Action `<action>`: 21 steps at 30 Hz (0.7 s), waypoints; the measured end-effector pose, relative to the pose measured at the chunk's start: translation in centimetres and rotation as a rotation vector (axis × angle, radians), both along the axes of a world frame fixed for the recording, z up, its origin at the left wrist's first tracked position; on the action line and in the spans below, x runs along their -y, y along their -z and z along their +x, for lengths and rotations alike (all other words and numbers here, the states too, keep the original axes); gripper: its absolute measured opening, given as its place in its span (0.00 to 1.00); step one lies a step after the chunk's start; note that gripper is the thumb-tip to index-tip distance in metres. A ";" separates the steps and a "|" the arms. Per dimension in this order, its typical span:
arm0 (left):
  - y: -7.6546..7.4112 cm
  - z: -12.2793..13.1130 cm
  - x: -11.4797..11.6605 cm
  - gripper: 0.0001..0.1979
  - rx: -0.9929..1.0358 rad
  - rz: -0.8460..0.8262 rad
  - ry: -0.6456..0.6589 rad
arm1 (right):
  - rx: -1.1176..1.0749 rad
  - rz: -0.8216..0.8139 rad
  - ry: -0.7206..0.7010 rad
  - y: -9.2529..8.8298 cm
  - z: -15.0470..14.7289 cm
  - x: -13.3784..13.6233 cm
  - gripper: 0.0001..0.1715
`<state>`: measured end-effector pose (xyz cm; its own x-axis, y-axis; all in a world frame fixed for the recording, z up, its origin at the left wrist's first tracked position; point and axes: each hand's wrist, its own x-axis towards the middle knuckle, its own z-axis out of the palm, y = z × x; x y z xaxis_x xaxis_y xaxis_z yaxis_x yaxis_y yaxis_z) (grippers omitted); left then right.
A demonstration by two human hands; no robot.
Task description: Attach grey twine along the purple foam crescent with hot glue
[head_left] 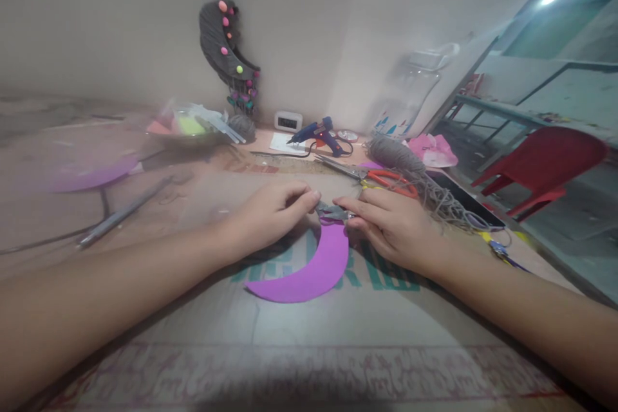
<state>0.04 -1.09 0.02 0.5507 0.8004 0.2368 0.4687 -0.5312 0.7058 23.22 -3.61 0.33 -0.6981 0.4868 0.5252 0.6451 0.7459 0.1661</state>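
Note:
A purple crescent cutout (316, 273), perhaps foam sheet or card, lies over a cardboard sheet with green print. Grey yarn (332, 212) is wrapped around its upper end. With thumb and fingers closed, my left hand (282, 209) grips that wrapped end from the left. On the other side, my right hand (391, 225) pinches the yarn close to the crescent's edge. Its lower fingers are curled and partly hidden. The crescent's lower tip points left, free of both hands. Just beyond my right hand lie orange-handled scissors (386, 180).
A grey yarn ball (396, 156) with loose strands sits right, near a dark phone-like slab (470, 203). Behind are a blue glue gun (318, 135), a small clock (288, 121) and a bottle (410, 90). A decorated grey crescent (215, 38) hangs on the wall. A bowl (183, 137) stands left.

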 end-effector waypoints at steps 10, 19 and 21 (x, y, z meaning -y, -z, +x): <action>0.5 -0.1 -0.6 0.21 0.090 -0.112 0.057 | -0.040 -0.050 -0.004 0.2 0.1 -0.2 0.19; 0.3 0.0 -0.8 0.20 0.165 -0.299 0.094 | -0.075 -0.072 -0.041 0.3 0.2 -0.1 0.18; 0.1 -0.1 -0.8 0.20 0.146 -0.316 0.098 | -0.080 -0.074 -0.049 0.3 0.2 -0.1 0.18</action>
<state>-0.01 -0.32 -0.10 0.6069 0.7919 0.0678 0.3087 -0.3134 0.8980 23.47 -3.48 0.06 -0.6796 0.4923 0.5438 0.6162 0.7854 0.0590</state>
